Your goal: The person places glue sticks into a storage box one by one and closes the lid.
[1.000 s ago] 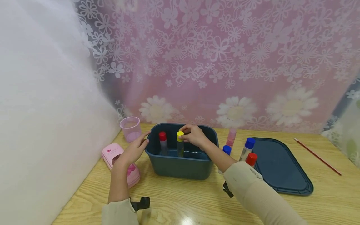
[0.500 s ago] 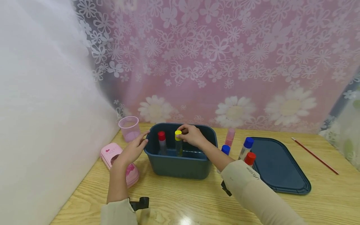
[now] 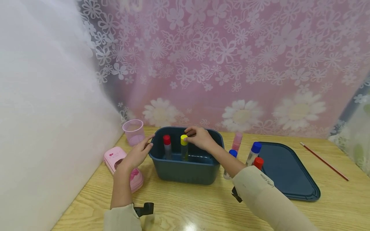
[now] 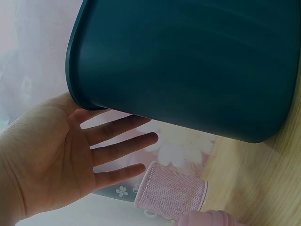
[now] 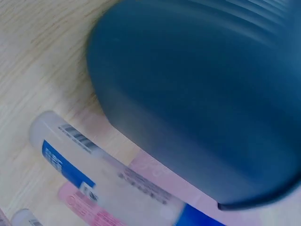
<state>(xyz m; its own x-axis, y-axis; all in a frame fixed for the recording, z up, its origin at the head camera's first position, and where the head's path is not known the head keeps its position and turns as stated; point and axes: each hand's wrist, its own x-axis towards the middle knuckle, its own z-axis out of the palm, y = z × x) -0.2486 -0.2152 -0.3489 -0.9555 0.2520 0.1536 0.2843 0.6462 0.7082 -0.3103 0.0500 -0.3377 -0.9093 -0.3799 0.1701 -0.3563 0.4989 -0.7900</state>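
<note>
A dark blue-green plastic bin (image 3: pixel 186 173) stands on the wooden table. Inside it, two clear tube bottles, like liquid glue bottles, stand upright: one with a red cap (image 3: pixel 167 140) and one with a yellow cap (image 3: pixel 184 139). My right hand (image 3: pixel 200 138) reaches over the bin; its thumb is at the yellow cap and its other fingers are raised off behind it. My left hand (image 3: pixel 138 155) rests on the bin's left rim, and its straight fingers (image 4: pixel 124 149) show in the left wrist view. The right wrist view does not show my right hand.
Right of the bin stand blue-capped bottles (image 3: pixel 256 148), a red-capped one (image 3: pixel 258 162) and a pink one (image 3: pixel 237 141). Behind them lie a dark lid (image 3: pixel 286 170) and a red pencil (image 3: pixel 323 160). At left are a pink cup (image 3: pixel 134 133) and a pink case (image 3: pixel 117 155).
The fingers of my right hand have lifted slightly from the yellow cap, where they pinched it before. The yellow-capped bottle stays standing in the bin. My left hand keeps its place on the rim.
</note>
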